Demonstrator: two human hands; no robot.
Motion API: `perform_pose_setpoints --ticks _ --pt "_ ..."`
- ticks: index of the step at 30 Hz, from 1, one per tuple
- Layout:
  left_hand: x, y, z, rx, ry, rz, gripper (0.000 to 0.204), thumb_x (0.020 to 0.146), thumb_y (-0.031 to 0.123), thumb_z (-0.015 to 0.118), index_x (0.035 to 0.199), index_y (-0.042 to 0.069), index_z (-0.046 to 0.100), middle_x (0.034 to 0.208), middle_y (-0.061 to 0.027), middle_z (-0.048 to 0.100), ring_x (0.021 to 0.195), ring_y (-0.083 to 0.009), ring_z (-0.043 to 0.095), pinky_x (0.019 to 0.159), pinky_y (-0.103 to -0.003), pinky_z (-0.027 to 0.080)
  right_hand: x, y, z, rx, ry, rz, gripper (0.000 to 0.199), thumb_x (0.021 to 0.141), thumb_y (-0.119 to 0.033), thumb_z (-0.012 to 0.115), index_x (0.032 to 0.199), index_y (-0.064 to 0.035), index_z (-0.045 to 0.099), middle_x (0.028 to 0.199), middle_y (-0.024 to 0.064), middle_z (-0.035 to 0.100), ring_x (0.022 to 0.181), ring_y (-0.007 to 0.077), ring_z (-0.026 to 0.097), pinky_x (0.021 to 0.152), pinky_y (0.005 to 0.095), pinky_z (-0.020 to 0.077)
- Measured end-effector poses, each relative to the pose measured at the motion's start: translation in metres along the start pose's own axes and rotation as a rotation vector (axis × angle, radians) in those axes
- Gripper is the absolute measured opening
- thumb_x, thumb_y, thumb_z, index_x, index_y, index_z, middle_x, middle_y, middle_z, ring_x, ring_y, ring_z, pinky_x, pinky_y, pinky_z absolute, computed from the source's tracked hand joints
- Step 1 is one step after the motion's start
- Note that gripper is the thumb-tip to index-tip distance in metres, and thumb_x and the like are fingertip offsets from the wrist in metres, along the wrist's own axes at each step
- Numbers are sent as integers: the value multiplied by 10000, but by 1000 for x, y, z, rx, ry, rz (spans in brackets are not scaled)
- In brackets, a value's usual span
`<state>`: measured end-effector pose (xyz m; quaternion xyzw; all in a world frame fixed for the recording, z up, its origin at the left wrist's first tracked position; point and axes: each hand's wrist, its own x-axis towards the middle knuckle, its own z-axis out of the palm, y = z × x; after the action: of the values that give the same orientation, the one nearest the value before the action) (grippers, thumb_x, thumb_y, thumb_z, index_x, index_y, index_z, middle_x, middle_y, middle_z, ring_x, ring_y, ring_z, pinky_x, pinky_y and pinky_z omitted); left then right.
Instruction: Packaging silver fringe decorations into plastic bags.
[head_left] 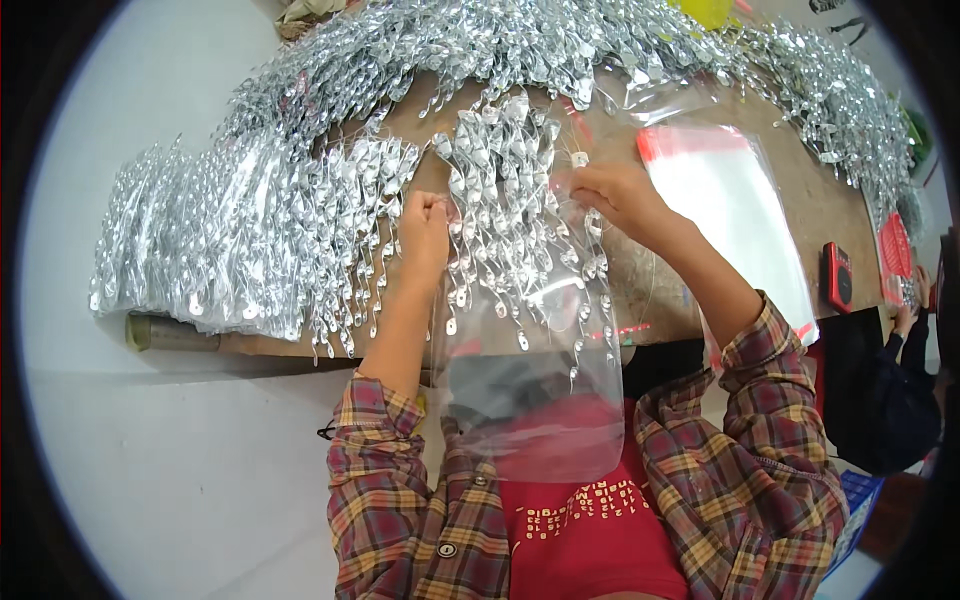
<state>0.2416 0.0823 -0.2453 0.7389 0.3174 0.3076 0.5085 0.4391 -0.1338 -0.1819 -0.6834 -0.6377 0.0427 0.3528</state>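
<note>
Here your left hand and right hand are apart, each pinched at one side of the clear bag, which runs between them and down toward you, silver strands seemingly partly inside. The film looks light, floppy, slippery: edges suit your grip. The strands look light yet easily creased or tangled; take them bunched, near the top, just beyond your hands.
</note>
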Motion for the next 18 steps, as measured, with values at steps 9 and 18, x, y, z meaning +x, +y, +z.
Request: perform_pose_setpoints --ticks 9,18 --pt "2 15 2 -161 -12 -214 103 899 99 549 945 14 584 788 -32 620 672 -76 556 610 -207 434 6 20 13 141 34 180 58 883 -82 580 899 -32 604 732 81 596 668 189 583 622 313 446" --pt "42 14 -1 -316 -157 -551 248 874 255 655 978 38 596 840 -27 611 695 -109 562 631 -254 461 49 47 24 351 -22 444 132 875 -175 597 855 -45 589 746 43 602 663 118 558 607 290 438"
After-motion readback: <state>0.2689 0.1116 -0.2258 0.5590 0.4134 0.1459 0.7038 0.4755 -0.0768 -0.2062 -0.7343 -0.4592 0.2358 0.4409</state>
